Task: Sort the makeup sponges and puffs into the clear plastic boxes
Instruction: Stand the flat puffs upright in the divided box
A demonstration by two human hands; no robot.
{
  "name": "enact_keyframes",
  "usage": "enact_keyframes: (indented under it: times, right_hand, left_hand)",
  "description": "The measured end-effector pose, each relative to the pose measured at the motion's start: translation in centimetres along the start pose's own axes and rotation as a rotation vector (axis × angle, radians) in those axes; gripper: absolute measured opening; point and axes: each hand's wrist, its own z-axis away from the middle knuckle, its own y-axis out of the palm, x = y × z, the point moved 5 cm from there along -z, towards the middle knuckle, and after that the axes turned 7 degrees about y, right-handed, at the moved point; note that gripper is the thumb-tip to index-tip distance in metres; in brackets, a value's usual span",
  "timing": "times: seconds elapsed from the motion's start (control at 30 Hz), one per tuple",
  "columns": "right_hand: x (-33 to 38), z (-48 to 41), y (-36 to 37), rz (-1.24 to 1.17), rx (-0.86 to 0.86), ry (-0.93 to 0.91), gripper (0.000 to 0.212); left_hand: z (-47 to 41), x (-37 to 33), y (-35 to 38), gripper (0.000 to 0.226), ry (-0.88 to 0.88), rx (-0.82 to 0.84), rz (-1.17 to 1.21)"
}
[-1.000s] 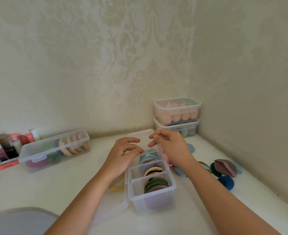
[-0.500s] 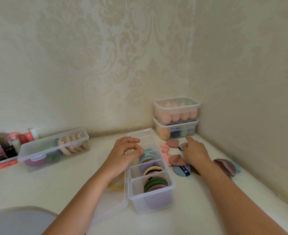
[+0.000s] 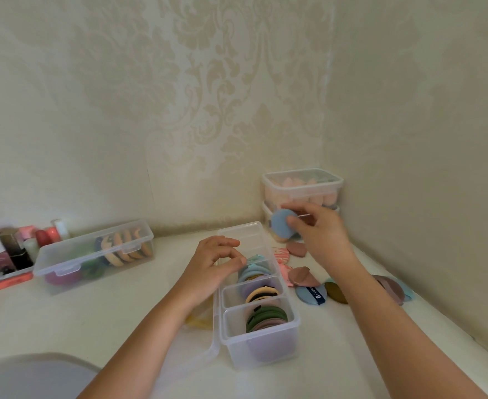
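While orange puffs (image 3: 121, 249) are kept in the left box (image 3: 64, 262), the left hand (image 3: 212, 267) is curled at the divided box (image 3: 261, 345), where blue, cream and green puffs are stood on edge; whether anything is pinched cannot be told. A blue puff (image 3: 281, 227) is pinched in the grip of the right hand (image 3: 323, 236), before the stacked boxes (image 3: 303, 180) of sponges. With the pick made, slotting into the blue row (image 3: 253, 270) is judged next.
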Motion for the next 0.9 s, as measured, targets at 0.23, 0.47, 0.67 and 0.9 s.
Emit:
enact_keyframes:
  times: [0.23, 0.47, 0.67, 0.9]
  right_hand:
    - [1.3, 2.1, 3.9, 0.211, 0.195, -0.175, 0.017]
    - [1.8, 2.6, 4.8, 0.429, 0.202, -0.416, 0.011]
    - [0.8, 2.0, 4.9, 0.591, 0.240, -0.366, 0.013]
    - [1.4, 2.1, 5.2, 0.717, 0.271, -0.415, 0.017]
  left_hand:
    - [-0.1, 0.1, 0.0, 0.017, -0.013, -0.004, 0.011]
    - [0.0, -0.1, -0.1, 0.012, 0.008, -0.007, 0.012]
    - [0.0, -0.2, 0.1, 0.011, -0.010, 0.019, -0.012]
    - [-0.1, -0.5, 0.2, 0.009, -0.009, 0.019, 0.005]
